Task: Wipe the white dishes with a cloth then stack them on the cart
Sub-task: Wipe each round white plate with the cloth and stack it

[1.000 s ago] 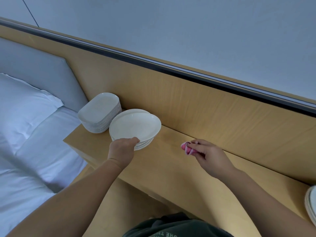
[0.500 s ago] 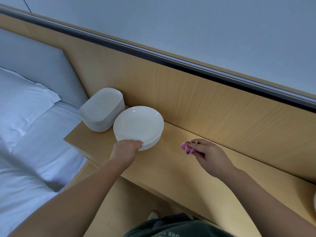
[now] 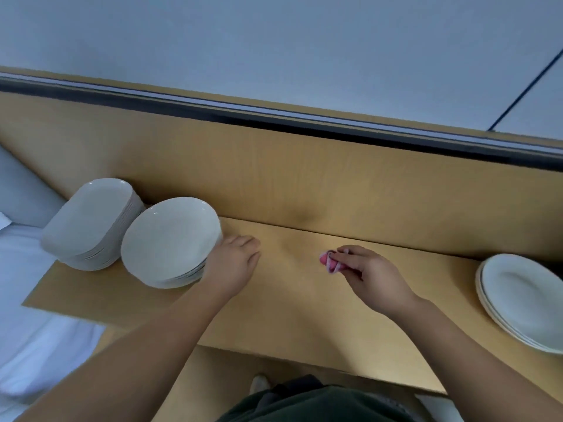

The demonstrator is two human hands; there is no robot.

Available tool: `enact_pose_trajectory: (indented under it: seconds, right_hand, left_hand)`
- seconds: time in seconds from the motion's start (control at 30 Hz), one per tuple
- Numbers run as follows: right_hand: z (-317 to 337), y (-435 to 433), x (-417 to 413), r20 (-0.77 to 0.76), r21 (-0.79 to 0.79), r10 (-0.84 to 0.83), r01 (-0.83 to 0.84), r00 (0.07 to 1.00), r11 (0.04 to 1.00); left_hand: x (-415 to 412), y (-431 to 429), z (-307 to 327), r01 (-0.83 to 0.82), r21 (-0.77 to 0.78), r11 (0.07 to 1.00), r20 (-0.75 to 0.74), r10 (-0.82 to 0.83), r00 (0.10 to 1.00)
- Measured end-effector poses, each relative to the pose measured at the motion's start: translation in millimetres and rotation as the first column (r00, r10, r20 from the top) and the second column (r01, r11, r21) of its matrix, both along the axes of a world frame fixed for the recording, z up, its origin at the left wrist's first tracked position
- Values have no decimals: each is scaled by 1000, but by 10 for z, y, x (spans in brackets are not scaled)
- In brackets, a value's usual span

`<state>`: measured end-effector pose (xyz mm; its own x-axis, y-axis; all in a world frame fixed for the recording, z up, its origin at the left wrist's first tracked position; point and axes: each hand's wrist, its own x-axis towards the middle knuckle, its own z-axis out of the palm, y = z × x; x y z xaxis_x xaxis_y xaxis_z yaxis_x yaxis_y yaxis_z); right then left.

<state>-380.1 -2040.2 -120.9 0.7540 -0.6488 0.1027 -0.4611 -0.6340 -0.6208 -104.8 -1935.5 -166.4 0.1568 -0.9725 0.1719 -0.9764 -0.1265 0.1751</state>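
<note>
Round white dish stack sits left on the wooden surface beside the oblong dish stack; left hand against its right rim, grip too blurred to tell; right hand pinches the pink cloth mid-surface.

Plain glossy white on the stack of round dishes, the stack of oblong dishes and the plates at far right, with thin dark lines between the rims. Pink with a paler edge for the cloth. Honey-yellow wood grain across the shelf and back panel, black strip along the top. Pale blue-grey wall. White bedding, grey headboard, dark green garment.
</note>
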Motion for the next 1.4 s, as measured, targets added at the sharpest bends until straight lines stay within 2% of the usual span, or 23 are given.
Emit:
enact_pose_trajectory:
  seconds: [0.3,0.5,0.6,0.8,1.07,1.33,1.4]
  right_hand:
    - [-10,-56,-1725,30,27,-401,401,915,916]
    - [-42,-91,-2654,44,32,-554,553,831,832]
    - [-87,-199,-3047,17,14,-607,607,795,795]
    - [-174,-455,-3565,-10,12,-633,633,774,774]
    - [-232,-627,-3799,15,41,-622,621,783,783]
    - [-205,-636,-3821,16,31,-621,620,784,784]
    - [-191,-623,-3817,25,33,-622,622,782,783]
  left_hand:
    - [-1808,-1208,20,323,26,946,-207,-311,928]
    - [-2977,-1776,-16,472,110,875,-223,-441,870]
    - [-3503,-2078,-79,523,152,838,-294,-467,834]
    - [-4245,-2545,-305,537,234,811,-404,-421,812]
    - [-4578,-2767,-429,390,420,820,-346,-253,903]
    - [-4656,-2764,-350,296,454,841,-309,-163,937]
    - [-4683,-2761,-315,280,449,849,-340,-128,932]
